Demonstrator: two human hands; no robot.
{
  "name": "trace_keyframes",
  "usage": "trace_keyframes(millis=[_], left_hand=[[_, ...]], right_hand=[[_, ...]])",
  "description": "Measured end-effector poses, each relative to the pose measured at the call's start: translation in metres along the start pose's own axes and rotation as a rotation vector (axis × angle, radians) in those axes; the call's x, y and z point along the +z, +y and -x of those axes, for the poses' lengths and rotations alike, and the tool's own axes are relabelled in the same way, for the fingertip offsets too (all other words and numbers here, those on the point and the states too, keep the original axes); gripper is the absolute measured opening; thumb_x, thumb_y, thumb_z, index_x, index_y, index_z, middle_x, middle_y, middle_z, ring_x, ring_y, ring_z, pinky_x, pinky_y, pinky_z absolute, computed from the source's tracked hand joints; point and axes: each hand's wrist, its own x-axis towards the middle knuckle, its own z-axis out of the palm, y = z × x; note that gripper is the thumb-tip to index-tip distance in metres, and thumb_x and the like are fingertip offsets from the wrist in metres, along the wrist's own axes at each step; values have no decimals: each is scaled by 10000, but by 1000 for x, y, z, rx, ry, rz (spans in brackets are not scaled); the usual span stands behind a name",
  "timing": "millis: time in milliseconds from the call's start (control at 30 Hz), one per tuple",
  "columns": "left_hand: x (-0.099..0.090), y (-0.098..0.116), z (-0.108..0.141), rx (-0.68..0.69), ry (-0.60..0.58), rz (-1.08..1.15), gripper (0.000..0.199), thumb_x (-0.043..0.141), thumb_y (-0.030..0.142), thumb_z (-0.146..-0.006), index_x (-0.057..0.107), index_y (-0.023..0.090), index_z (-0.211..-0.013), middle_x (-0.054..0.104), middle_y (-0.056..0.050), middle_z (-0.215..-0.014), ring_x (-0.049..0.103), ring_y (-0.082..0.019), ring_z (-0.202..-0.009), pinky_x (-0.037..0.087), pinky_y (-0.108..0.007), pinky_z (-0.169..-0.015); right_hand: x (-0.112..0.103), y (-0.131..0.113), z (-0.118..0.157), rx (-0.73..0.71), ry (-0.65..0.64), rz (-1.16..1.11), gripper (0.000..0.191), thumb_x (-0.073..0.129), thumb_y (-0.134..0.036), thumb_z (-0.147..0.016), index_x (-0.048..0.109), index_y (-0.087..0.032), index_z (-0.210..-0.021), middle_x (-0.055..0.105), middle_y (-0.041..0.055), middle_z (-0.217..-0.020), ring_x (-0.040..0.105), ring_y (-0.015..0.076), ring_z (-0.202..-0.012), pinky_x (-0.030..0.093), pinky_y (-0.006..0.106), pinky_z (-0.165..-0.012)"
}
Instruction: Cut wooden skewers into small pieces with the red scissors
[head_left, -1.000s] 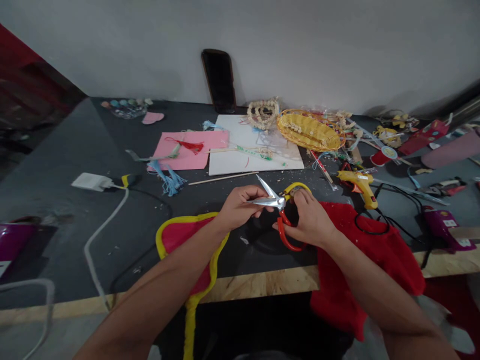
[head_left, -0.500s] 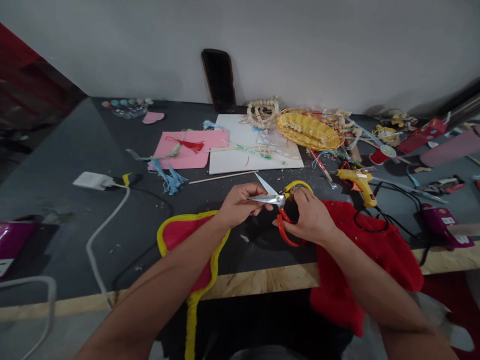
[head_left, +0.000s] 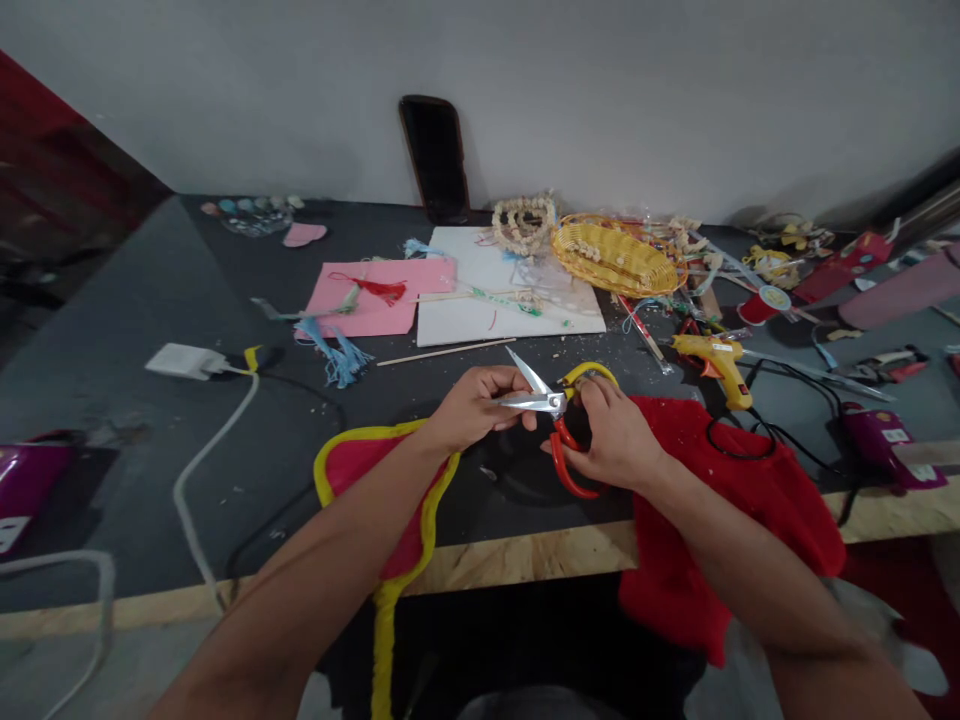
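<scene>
My right hand (head_left: 619, 432) is closed on a pair of scissors (head_left: 551, 402), one handle yellow and the other red. Their silver blades are spread apart and point left. Close by, my left hand (head_left: 484, 408) is closed, thumb and fingers drawn together at the lower blade. Whatever those fingers pinch is too small or hidden to make out. Under my left forearm lies a pink paddle-shaped piece (head_left: 364, 465) with a yellow padded border and a yellow stem that hangs over the table edge. A red fuzzy cloth (head_left: 739, 500) lies beneath my right forearm.
Behind my hands lie a thin stick (head_left: 446, 352), pink paper (head_left: 390, 325), a white board (head_left: 457, 330), blue tassels (head_left: 337, 360) and a yellow wicker basket (head_left: 619, 262). A yellow glue gun (head_left: 712, 362) with black cable is at right. A phone (head_left: 433, 160) leans on the wall.
Both hands and the scissors have shifted slightly to the left, with the blades still apart. My grip on the scissors looks the same.
</scene>
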Motion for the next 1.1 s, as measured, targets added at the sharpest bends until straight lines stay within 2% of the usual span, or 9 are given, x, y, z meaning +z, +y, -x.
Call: trace_keyframes(millis=[167,300,500,733,867,1100], left_hand=[[7,-2,-1,88,122,-13,272,750,364,-701,621,127,-729,680,-38,-627,426,-35,-406,302,-172,-402],[11,-3,-2,172,217,-50,241,755,341,-704,621,146,-750,648,7,-619,472,-42,-428,358,-171,-430],[8,-4,-2,125,179,-28,187,751,271,-681,630,142,-741,692,-20,-651,456,-41,-410,348,-178,-423],[8,3,0,60,116,-75,172,717,270,-706,629,124,-682,673,-30,-580,413,-34,-396,289,-174,-407],[6,0,-2,66,114,-33,117,722,188,-638,633,125,-682,671,-22,-561,401,-32,-393,289,-171,-407],[10,-2,-2,142,178,-32,218,736,314,-707,615,135,-741,689,-25,-634,439,-38,-401,323,-172,-405]], right_hand=[[-2,-3,0,80,-3,-19,556,576,-577,-786,475,-140,-1114,617,160,-986,603,340,-986,540,489,-805],[-2,-2,-2,113,26,-27,501,560,-585,-789,472,-168,-1052,611,135,-927,617,324,-923,544,488,-767],[-2,2,-2,23,27,-1,571,612,-568,-761,444,-155,-1118,583,162,-1034,569,352,-1047,513,516,-857],[-2,5,-2,-22,-13,-20,619,637,-579,-736,443,-137,-1124,568,170,-1058,546,354,-1034,493,527,-900],[0,3,-2,17,-22,-27,590,608,-570,-768,450,-138,-1137,581,178,-1062,560,348,-1030,504,517,-880],[-6,-6,0,140,-45,-21,580,587,-614,-768,480,-138,-1082,626,152,-966,617,327,-950,533,454,-776]])
